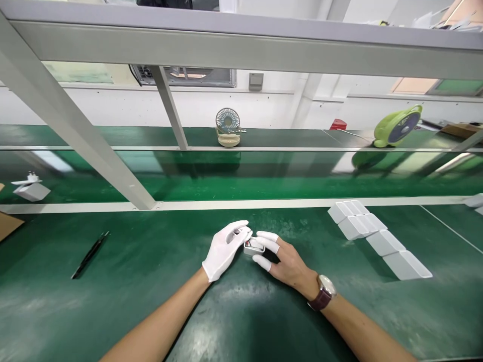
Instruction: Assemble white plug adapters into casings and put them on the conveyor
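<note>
A small open-topped white casing (254, 250) is held low over the green bench, between my two hands. Something reddish and small parts show inside it, too small to name. My left hand (225, 250), in a white glove, is closed at the casing's left and far side, its fingertips touching the upper edge; part of its grip is hidden. My right hand (286, 259) wears white finger cots and closes round the casing from the right, thumb on the near side. A watch (323, 292) is on the right wrist.
Several white plastic housings (377, 236) stand in a slanting row on the right. Black tweezers (89, 255) lie on the left. Behind a pale rail (241, 205) runs a green conveyor belt (211, 188). A metal post (75, 115) slants across the left; a small fan (228, 126) stands beyond.
</note>
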Motion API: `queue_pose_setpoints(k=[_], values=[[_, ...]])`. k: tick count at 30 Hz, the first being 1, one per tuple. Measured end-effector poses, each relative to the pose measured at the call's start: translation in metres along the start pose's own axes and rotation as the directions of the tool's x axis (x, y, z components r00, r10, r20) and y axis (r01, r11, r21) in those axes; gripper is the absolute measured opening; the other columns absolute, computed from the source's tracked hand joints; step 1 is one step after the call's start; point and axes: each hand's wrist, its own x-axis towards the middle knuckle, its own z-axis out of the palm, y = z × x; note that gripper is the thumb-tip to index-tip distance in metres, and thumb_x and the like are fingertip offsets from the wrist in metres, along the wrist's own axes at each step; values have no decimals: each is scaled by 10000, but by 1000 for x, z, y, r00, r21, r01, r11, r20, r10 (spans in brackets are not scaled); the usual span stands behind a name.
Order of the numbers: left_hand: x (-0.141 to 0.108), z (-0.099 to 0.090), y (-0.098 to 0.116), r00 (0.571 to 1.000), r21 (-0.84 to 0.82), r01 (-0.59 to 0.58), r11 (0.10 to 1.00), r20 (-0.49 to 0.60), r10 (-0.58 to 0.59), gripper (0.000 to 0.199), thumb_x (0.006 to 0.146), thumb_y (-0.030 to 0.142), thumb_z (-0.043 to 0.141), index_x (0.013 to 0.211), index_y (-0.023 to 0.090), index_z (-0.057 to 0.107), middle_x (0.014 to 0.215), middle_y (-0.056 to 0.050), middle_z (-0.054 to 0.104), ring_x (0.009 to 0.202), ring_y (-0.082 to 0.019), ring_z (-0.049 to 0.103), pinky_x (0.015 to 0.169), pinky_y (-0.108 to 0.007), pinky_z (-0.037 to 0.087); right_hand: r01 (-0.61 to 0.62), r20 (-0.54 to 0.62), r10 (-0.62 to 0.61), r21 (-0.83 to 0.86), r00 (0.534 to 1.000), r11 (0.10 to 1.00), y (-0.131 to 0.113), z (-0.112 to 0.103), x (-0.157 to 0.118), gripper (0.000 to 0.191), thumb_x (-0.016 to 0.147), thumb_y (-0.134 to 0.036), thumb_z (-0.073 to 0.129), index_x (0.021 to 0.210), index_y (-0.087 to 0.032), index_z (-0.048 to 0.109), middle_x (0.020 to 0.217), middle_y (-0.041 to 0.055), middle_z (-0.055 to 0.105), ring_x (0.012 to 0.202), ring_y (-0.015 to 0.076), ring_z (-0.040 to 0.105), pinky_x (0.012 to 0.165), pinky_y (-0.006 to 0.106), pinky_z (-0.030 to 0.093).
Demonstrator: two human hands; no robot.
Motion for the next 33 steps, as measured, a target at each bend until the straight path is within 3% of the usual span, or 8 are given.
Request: queue_pose_setpoints(k=[5, 17, 29, 33], values=[[1, -1, -1, 1000, 14, 5, 1000, 4, -5, 409, 863, 408, 720, 1210, 196, 677, 1033, -49, 729, 971, -195, 676, 927, -322, 528, 18, -118, -21, -22, 993, 1000, 4, -6, -2, 376, 878, -195, 737, 1230, -196, 605, 1144, 132, 702, 1000, 227, 711, 845, 376, 638], [1, 0, -2, 1000, 26, 6, 1000, 9, -6, 403, 879, 397, 696, 1224, 190, 664, 959, -27, 706, 921, -177, 665, 899, -302, 521, 93, -41, -98, -114, 994, 989, 4, -6, -5, 529, 862, -147, 741, 1348, -170, 532, 1137, 145, 675, 1001, 242, 663, 827, 411, 616], [0, 0, 0, 1000, 13, 0, 1000, 16, 0, 395, 869, 398, 688, 1189, 167, 669, 966, -51, 733, 939, -201, 696, 900, -314, 540, -10, -12, 9, -51, 1000, 999, -1, 0, -5, 489, 900, -147, 677, 1363, -200, 531, 1148, 143, 619, 1046, 249, 639, 861, 430, 611], [-1, -1, -1, 1000, 26, -15, 1000, 26, 15, 403, 878, 418, 669, 1198, 174, 667, 957, -48, 732, 925, -201, 689, 901, -329, 534, 3, -35, -4, -50, 999, 999, 0, 0, -5, 475, 892, -132, 678, 1344, -205, 551, 1146, 139, 633, 1044, 247, 647, 856, 427, 609]])
